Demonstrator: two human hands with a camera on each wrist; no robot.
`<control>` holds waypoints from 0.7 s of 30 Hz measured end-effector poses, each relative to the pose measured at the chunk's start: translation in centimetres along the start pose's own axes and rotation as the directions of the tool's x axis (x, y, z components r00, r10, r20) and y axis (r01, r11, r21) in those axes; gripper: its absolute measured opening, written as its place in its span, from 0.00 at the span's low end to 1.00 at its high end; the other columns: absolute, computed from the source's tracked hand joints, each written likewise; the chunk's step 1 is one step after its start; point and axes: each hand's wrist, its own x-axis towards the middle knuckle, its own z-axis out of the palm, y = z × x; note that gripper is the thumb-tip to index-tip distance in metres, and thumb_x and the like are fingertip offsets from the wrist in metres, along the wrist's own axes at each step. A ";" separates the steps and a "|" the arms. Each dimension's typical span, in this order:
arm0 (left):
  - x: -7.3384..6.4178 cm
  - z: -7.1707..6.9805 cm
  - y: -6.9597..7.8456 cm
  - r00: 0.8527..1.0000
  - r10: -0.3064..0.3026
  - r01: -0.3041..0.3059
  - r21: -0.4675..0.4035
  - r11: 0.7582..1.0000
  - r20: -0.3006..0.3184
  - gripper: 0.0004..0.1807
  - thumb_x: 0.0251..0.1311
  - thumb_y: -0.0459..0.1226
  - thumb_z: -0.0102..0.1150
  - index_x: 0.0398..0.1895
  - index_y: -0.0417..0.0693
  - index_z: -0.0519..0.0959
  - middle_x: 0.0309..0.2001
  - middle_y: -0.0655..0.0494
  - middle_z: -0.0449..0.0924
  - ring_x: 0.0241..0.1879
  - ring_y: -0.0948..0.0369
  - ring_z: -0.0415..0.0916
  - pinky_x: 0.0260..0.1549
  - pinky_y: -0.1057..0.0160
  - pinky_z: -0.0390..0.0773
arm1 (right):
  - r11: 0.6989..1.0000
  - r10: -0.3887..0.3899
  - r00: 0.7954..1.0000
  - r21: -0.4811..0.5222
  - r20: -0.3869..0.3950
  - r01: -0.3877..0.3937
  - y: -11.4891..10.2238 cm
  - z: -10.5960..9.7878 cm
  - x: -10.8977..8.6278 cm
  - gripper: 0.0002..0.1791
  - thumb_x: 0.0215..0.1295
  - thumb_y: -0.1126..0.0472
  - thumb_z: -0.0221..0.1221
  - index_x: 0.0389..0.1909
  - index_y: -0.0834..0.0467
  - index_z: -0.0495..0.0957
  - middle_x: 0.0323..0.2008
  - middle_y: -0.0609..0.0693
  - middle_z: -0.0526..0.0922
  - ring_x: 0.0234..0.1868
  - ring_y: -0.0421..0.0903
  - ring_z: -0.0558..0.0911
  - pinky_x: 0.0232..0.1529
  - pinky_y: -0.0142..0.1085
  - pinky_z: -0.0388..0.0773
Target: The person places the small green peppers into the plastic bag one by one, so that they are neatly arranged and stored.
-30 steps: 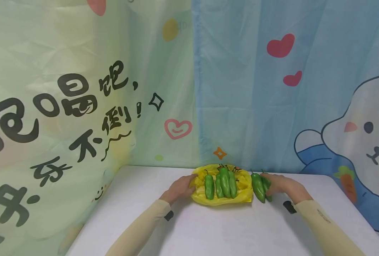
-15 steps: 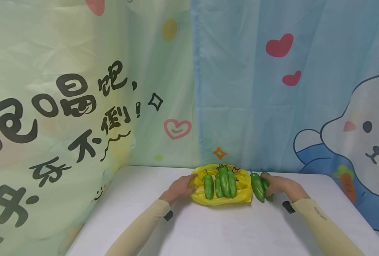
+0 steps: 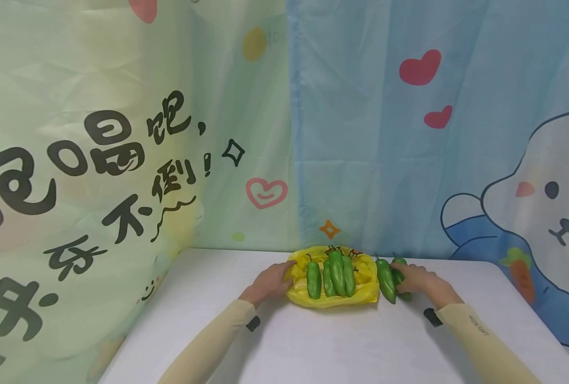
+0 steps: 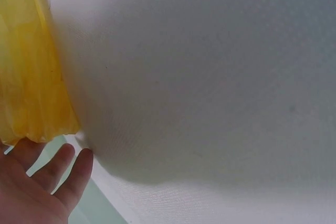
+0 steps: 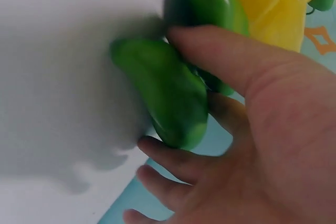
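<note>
A yellow plastic bag (image 3: 329, 303) lies spread low on the white table, with several green peppers (image 3: 314, 280) resting upright-side by side on it. My left hand (image 3: 272, 280) holds the bag's left edge; in the left wrist view, fingertips meet the yellow film (image 4: 37, 77) while the other fingers spread free. To the right of the bag, my right hand (image 3: 416, 280) has thumb and fingers around a green pepper (image 5: 163, 93), partly hidden by the hand in the head view. Another pepper (image 3: 386, 281) lies between that one and the bag.
The white table (image 3: 313, 346) reaches back to a printed curtain (image 3: 346, 133) directly behind the bag. A dark wrist camera (image 3: 433, 317) shows below the right wrist, and another dark piece (image 3: 253, 324) below the left.
My right hand has shifted slightly, and the pepper in it has moved a little to the right, away from its neighbour. My left hand and the bag stay put.
</note>
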 end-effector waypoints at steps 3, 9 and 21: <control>0.0 0.0 -0.1 1.000 -0.003 0.003 0.002 1.000 -0.003 0.31 0.69 0.46 0.47 0.75 0.53 0.64 0.69 0.50 0.73 0.69 0.51 0.70 0.70 0.51 0.70 | 1.000 0.008 0.999 -0.026 -0.049 -0.009 0.1 0.5 0.1 0.39 0.59 0.57 0.64 0.71 0.65 0.64 0.59 0.80 0.67 0.54 0.73 0.72 0.57 0.77 0.64; 0.0 0.0 -0.1 1.000 -0.002 0.002 0.001 1.000 -0.004 0.31 0.69 0.45 0.48 0.75 0.52 0.64 0.69 0.50 0.73 0.69 0.51 0.70 0.70 0.50 0.70 | 0.999 0.001 0.993 -0.040 -0.118 -0.006 0.2 1.1 0.3 0.37 0.61 0.55 0.64 0.69 0.63 0.66 0.55 0.78 0.71 0.51 0.72 0.72 0.55 0.76 0.64; -0.1 0.0 -0.1 0.999 0.024 -0.024 0.007 1.000 -0.022 0.31 0.68 0.44 0.48 0.75 0.51 0.64 0.69 0.49 0.74 0.68 0.51 0.71 0.68 0.50 0.71 | 0.999 0.014 0.992 -0.042 -0.129 -0.020 0.8 1.3 0.8 0.37 0.60 0.55 0.64 0.69 0.63 0.67 0.56 0.77 0.71 0.52 0.73 0.71 0.56 0.77 0.63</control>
